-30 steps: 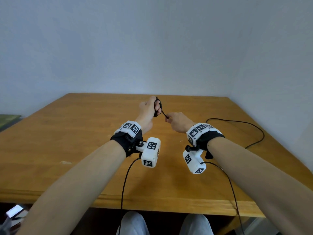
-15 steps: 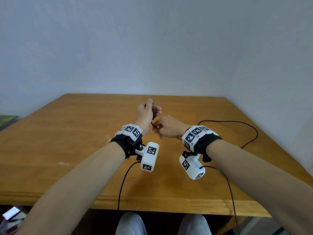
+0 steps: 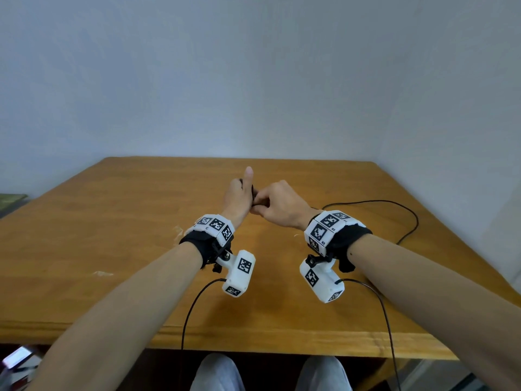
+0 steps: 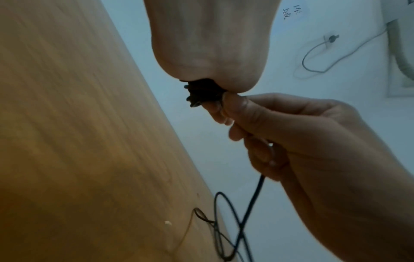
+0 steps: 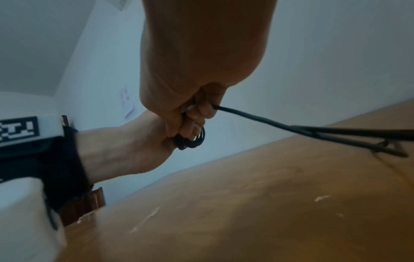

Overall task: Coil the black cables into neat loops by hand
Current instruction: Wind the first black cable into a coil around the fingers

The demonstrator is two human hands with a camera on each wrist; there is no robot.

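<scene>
My left hand (image 3: 244, 193) holds a small coil of black cable (image 3: 253, 191) above the middle of the wooden table (image 3: 112, 235), thumb pointing up. In the left wrist view the coil (image 4: 201, 94) sticks out below the left palm (image 4: 212, 44). My right hand (image 3: 263, 204) touches the left and pinches the cable (image 4: 257, 191) right at the coil. In the right wrist view the strand (image 5: 257, 117) runs from the right hand (image 5: 201, 70) to the right, and the coil (image 5: 192, 140) sits in curled left fingers. The loose cable (image 3: 406, 210) curves over the table's right side.
White camera modules (image 3: 238, 273) hang under both wrists, each with a thin black lead (image 3: 191, 309) dropping past the table's front edge. The pale wall (image 3: 253, 80) stands close behind and to the right. Small pale scuffs (image 3: 103, 273) mark the tabletop.
My right hand has come in from a taut strand's length away and now touches the left hand at the coil. The left thumb has straightened upward. The loose cable has shifted a little.
</scene>
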